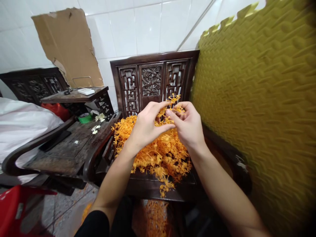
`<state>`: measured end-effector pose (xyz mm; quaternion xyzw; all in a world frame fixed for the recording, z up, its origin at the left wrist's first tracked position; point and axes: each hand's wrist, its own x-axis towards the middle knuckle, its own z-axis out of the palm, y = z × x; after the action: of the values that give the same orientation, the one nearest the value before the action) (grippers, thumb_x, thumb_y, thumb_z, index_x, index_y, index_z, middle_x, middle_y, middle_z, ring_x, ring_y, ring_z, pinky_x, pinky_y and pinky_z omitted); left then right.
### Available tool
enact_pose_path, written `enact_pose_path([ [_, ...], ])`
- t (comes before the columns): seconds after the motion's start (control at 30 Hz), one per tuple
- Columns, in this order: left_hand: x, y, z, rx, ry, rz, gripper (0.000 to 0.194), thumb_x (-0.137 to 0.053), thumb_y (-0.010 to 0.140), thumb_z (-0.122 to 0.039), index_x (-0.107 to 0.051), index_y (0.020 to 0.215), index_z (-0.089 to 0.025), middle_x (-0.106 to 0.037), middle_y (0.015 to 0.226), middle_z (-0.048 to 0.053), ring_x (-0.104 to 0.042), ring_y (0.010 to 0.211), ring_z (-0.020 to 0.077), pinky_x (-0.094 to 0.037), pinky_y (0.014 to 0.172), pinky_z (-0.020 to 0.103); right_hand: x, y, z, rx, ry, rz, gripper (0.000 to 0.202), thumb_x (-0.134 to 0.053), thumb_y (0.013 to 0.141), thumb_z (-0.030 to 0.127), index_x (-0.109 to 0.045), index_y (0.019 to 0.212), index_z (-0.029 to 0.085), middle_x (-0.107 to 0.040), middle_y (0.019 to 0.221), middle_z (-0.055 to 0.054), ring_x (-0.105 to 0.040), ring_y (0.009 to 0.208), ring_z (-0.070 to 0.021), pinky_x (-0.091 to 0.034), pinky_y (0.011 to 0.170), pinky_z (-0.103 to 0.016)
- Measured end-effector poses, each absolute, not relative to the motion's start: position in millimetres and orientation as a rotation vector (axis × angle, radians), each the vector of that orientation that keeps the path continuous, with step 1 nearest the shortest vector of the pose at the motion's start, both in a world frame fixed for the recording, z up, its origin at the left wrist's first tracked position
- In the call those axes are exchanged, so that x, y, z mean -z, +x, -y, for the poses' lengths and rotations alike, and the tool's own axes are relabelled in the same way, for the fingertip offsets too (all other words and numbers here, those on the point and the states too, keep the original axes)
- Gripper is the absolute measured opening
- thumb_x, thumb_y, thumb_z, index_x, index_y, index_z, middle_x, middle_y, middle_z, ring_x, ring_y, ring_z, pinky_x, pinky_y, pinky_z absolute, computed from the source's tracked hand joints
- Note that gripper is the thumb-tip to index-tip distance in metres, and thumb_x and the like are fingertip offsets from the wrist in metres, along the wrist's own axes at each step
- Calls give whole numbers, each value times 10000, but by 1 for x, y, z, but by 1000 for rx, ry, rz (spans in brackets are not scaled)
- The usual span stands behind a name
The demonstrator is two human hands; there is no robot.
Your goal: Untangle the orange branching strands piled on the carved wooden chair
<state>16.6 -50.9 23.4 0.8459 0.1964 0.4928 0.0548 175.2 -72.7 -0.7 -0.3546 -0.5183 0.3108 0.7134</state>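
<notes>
Left hand (148, 124) and right hand (189, 125) above the orange pile (158, 158).
The right pinches a sprig (173, 98), apparently to steady it; the left is half open, its hold unclear.

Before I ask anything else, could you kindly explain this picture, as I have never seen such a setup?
There is no machine here: you see a person's bare left hand and right hand. The single picture comes from a camera on that person's head, facing forward and down. An orange pile lies on the dark chair. The right hand pinches an orange sprig between thumb and fingers; the left hand is beside it, but whether it grips too is hard to tell.
</notes>
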Motion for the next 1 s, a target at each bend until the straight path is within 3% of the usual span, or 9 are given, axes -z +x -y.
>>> enact_pose_path([
  [0.17, -28, 14, 53, -1600, 2490, -575, 223, -761, 924, -254, -756, 1133, -180, -784, 1087, 78, -708, 986, 180, -579, 902, 337, -5, 172, 81, -657, -756, 1150, 455, -888, 783, 403, -491, 983, 305, -617, 834, 23, -619, 659, -154, -577, 607, -315],
  [0.33, -22, 13, 45, -1509, 1992, -641, 226, -821, 865, -328, -799, 1044, -191, -794, 983, 58, -687, 694, 129, -573, 636, 275, -7, 175, 87, -667, -723, 1269, 275, -867, 811, 393, -660, 935, 261, -680, 958, -27, -681, 831, -183, -638, 729, -345],
  [0.43, -19, 13, 40, -1484, 1829, -601, 165, -812, 852, -279, -810, 975, -169, -793, 981, 66, -710, 705, 136, -606, 671, 290, -7, 179, 88, -706, -672, 1347, 186, -802, 884, 384, -755, 1009, 254, -731, 1029, -42, -710, 908, -196, -648, 780, -358],
  [0.53, -21, 11, 42, -1459, 1890, -578, 101, -784, 869, -246, -819, 921, -166, -792, 1009, 74, -728, 836, 157, -609, 774, 302, -9, 182, 88, -650, -682, 1380, 139, -777, 917, 371, -781, 983, 248, -743, 965, -31, -706, 840, -170, -634, 766, -335],
  [0.67, -26, 9, 49, -1350, 2008, -544, 176, -824, 850, -262, -821, 997, -164, -772, 1048, 77, -710, 955, 176, -586, 841, 304, -9, 183, 86, -506, -740, 1383, 174, -840, 863, 355, -748, 899, 211, -728, 866, -23, -686, 768, -149, -608, 723, -297],
  [0.8, -27, 11, 52, -1231, 1923, -465, 402, -927, 740, -307, -797, 1094, -169, -748, 1126, 81, -712, 952, 172, -599, 776, 268, -6, 183, 85, -438, -758, 1342, 238, -866, 838, 330, -747, 1007, 211, -758, 927, -30, -721, 829, -163, -630, 732, -297],
  [0.9, -25, 17, 51, -1315, 1763, -492, 353, -903, 770, -364, -769, 1020, -155, -768, 1011, 68, -725, 827, 145, -623, 742, 269, -4, 180, 86, -425, -756, 1348, 244, -818, 889, 339, -764, 1092, 214, -784, 1035, -60, -739, 893, -182, -650, 799, -344],
  [1.0, -23, 23, 50, -1318, 1648, -464, 327, -888, 786, -371, -706, 945, -150, -747, 869, 30, -724, 695, 126, -645, 697, 279, -4, 180, 84, -575, -729, 1292, 253, -810, 893, 364, -765, 1091, 212, -780, 1007, -59, -715, 792, -160, -636, 712, -328],
])
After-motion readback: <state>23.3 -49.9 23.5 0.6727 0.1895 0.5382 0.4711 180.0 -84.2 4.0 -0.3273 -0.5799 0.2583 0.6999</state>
